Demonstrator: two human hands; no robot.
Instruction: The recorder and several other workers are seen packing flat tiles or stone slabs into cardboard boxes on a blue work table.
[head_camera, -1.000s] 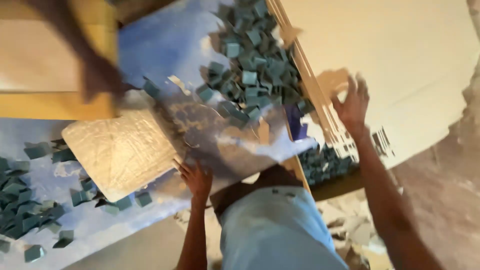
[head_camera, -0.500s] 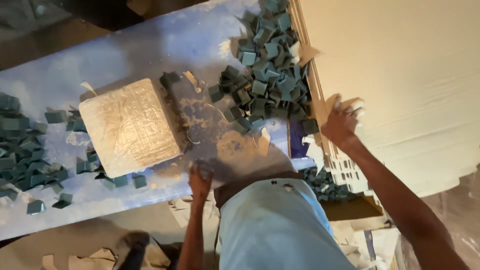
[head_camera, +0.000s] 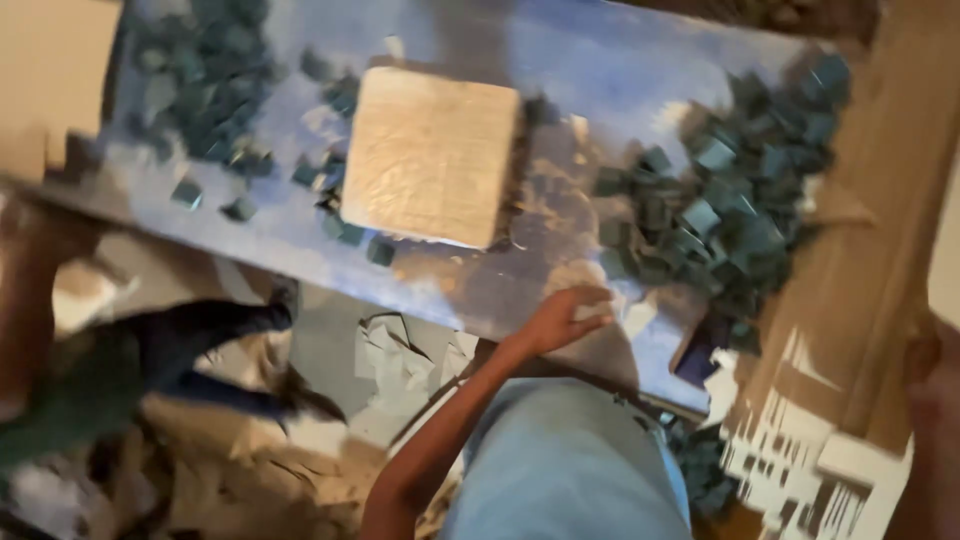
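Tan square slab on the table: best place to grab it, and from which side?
Grip the tan square slab by its near edge, coming from the person's side. It lies flat, so only the edges offer purchase; green tiles crowd the near-left corner, so take the near-right, closest to the left hand.

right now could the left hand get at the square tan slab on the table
Probably yes. The left hand rests at the near table edge, and only bare tabletop lies between it and the slab.
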